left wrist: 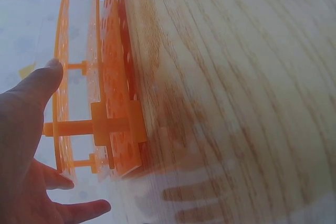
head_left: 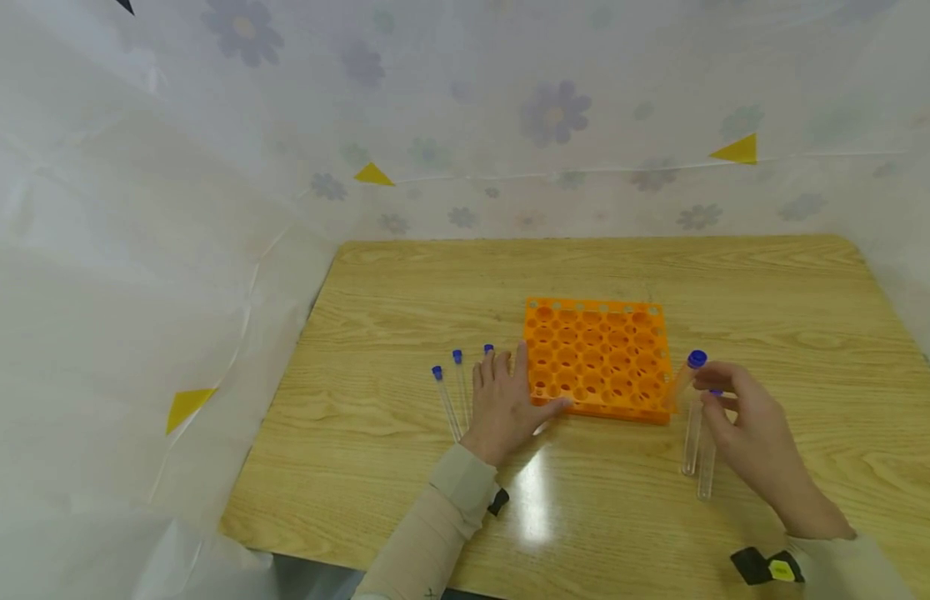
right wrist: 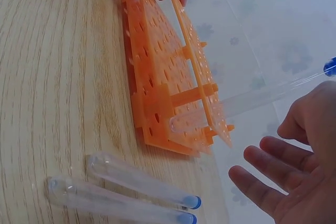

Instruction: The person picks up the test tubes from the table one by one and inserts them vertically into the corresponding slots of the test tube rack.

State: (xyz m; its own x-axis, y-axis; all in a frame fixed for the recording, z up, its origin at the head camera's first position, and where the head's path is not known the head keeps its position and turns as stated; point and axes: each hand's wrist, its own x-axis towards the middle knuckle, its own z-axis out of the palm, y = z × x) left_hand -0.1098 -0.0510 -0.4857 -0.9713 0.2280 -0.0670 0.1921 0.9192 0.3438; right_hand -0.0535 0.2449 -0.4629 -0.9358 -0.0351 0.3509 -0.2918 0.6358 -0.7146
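While left hand (head_left: 502, 412) splays against perforated orange rack (head_left: 618, 411), right hand (head_left: 756, 437) at round-tipped clear tube (right wrist: 257, 99), grip unclear

Wood-grain table (head_left: 795, 317) — orange rack (head_left: 604, 350), three blue-capped tubes (head_left: 446, 407) left of it, two clear tubes (head_left: 691, 442) at right

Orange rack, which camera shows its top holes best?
The head view: it looks down on the orange rack, with nearly all its top holes in sight. The left wrist view shows mostly the rack's side, edge-on; the right wrist view shows its layers at a steep slant.
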